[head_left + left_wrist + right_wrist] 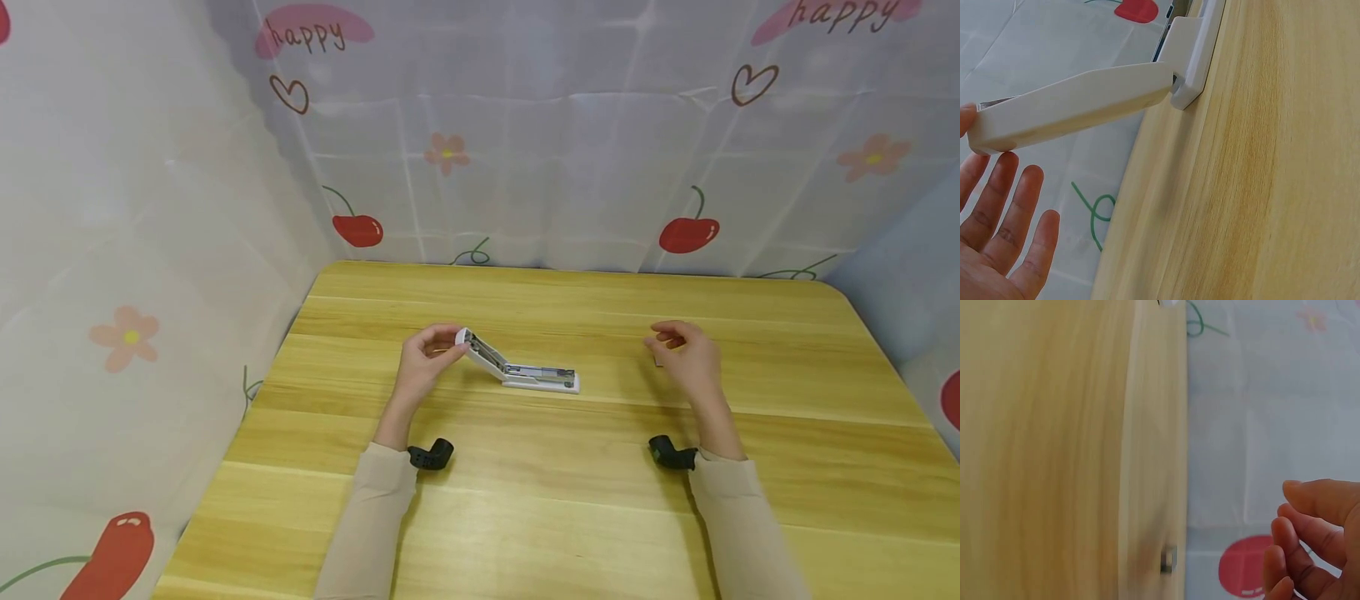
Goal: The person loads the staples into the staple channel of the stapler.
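A white stapler (540, 378) lies on the table with its top arm swung up and back to the left, so its metal inside shows. My left hand (425, 357) pinches the free end of that raised arm between thumb and fingers. In the left wrist view, the other fingers (1025, 194) spread out below the arm's white shell (1079, 100). My right hand (688, 360) hovers over the table to the right of the stapler, fingers loosely bent and holding nothing. Just below it sits a small grey metallic block (1169, 559), blurred in the right wrist view and mostly hidden in the head view.
The wooden table (555, 500) runs back to a pale curtain (555, 167) printed with cherries, flowers and hearts. Another printed sheet (150, 250) hangs along the left side. Black wrist cameras (432, 455) stick out inward from both sleeves.
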`<state>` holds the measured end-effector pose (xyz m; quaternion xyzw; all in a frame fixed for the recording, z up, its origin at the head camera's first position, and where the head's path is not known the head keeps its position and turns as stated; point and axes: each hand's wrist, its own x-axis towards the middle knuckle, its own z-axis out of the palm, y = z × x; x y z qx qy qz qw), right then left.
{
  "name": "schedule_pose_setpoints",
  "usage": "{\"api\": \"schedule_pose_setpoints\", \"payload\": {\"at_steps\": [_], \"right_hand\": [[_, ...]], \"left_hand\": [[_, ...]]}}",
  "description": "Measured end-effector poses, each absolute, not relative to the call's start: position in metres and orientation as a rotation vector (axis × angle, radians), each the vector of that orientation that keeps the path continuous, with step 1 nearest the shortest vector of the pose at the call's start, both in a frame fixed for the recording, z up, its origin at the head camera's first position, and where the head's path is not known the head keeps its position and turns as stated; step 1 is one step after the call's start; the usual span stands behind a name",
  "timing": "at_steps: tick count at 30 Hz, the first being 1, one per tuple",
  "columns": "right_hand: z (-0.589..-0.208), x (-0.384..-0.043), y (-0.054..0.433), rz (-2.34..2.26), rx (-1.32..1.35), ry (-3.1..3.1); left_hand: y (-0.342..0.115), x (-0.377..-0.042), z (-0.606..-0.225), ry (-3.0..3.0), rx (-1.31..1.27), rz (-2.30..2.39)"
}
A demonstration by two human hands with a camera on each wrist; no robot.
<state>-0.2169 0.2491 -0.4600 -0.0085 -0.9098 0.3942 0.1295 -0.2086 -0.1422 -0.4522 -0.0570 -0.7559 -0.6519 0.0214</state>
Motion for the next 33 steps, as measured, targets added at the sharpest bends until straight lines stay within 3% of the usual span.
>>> {"api": "schedule_pose_setpoints", "payload": {"at_steps": [17, 33], "right_hand": [[-0.476, -0.216, 0.274, 1.057, -0.24, -2.844], [-0.481, -0.214, 0.276, 1.037, -0.274, -2.946]], "left_hand": [[-0.142, -0.209, -0.454, -2.306, -0.196, -2.028], [-0.142, -0.209, -0.455, -2.309, -0.211, -2.015]]}}
